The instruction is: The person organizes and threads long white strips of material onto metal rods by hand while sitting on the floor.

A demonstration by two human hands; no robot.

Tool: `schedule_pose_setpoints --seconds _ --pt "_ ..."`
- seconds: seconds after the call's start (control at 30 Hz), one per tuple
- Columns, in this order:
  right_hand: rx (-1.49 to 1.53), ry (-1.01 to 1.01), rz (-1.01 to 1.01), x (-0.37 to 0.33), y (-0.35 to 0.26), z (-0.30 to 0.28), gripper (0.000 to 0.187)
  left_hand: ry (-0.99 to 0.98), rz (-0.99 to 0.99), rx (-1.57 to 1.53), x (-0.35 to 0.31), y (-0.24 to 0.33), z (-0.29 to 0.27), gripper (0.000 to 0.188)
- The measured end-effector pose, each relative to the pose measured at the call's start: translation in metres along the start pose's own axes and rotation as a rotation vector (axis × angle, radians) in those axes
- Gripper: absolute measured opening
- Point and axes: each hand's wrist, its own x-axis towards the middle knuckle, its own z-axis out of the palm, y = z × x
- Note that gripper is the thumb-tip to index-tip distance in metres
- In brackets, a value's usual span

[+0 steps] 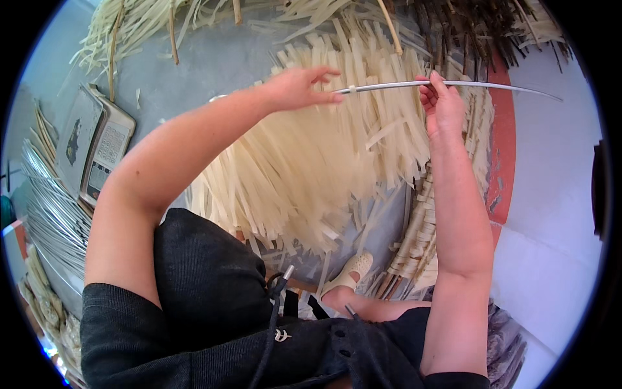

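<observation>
A thin, slightly bowed silver metal rod (pixel 499 85) lies across the upper middle, its tip reaching far right. My right hand (pixel 445 109) pinches it between thumb and fingers. Around the rod's left part, my left hand (pixel 303 88) has its thumb and fingers spread apart; whether the rod runs on behind that hand and forearm is hidden. A small pale loop of strip (pixel 352 89) sits on the rod by the left fingertips. Below the left forearm hangs a blurred fan of flat cream strips (pixel 278 181). More cream strips (pixel 395 123) lie behind the rod.
On the left stand a scale (pixel 107 146) with a keypad and a bundle of silver rods (pixel 55 201). Rods wrapped with strips (pixel 414 240) lie at right beside a red floor band (pixel 504 149). Dark sticks (pixel 466 29) lie at the far right. My foot in a cream shoe (pixel 350 272) is below.
</observation>
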Motion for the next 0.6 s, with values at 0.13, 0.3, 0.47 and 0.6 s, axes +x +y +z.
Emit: schedule_pose_setpoints --seconds 0.13,0.3,0.47,0.6 --pt "0.018 -0.036 -0.026 -0.018 0.005 0.01 0.017 -0.271 0.038 -0.256 0.017 0.023 -0.007 0.048" --pt "0.047 -0.056 0.079 -0.028 0.038 0.009 0.019 -0.319 -0.143 -0.273 0.011 0.017 0.017 0.034" --pt "0.036 0.086 0.077 -0.016 0.072 -0.002 0.015 -0.353 -0.112 0.083 0.001 -0.011 0.021 0.039" --pt "0.006 0.199 0.105 0.011 0.072 -0.015 0.013 -0.305 -0.156 0.262 -0.016 -0.014 0.011 0.039"
